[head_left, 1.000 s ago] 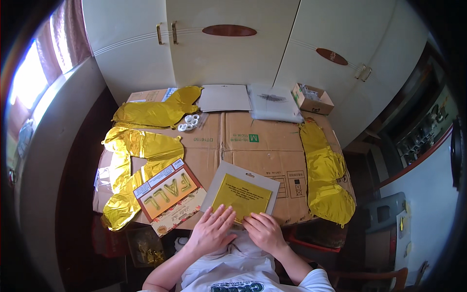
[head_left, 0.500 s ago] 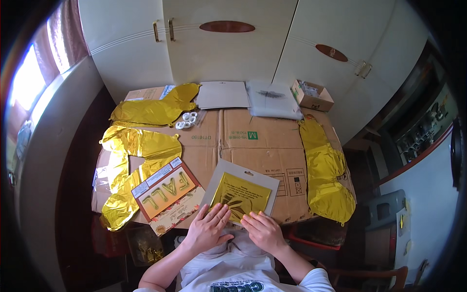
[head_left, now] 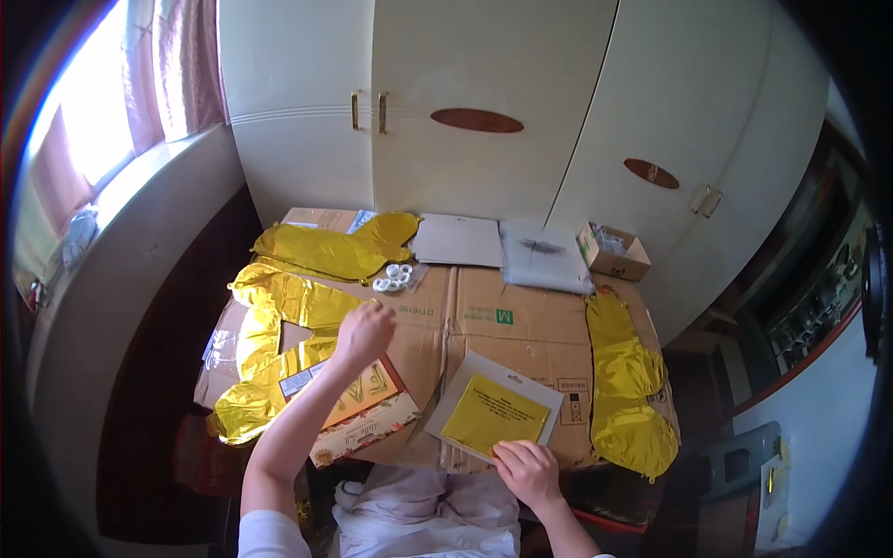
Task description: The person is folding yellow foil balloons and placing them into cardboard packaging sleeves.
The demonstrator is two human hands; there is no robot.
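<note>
My right hand point(head_left: 527, 471) is closed on the near edge of a flat packet point(head_left: 496, 415), a grey card with a folded gold foil sheet on its front. It lies at a slant at the table's front. My left hand point(head_left: 366, 333) reaches forward over the table, its back toward me and its fingers hidden from view. Just beyond it lie several small white tape rolls point(head_left: 393, 277). Under my left forearm is a printed card point(head_left: 367, 409) with gold letter shapes, partly covered. A flat gold foil balloon point(head_left: 260, 325) lies left of that hand.
Another gold foil balloon point(head_left: 326, 249) lies far left, one more point(head_left: 625, 386) along the right edge. At the back are grey cards point(head_left: 458, 240), clear plastic sleeves point(head_left: 544, 256) and a small open box point(head_left: 614, 253). Cardboard point(head_left: 521, 339) covers the table; white cabinets point(head_left: 493, 56) stand behind.
My left hand has left the packet and moved forward and left, toward the tape rolls. My right hand has stayed at the packet's near edge. The whole view has tilted upward.
</note>
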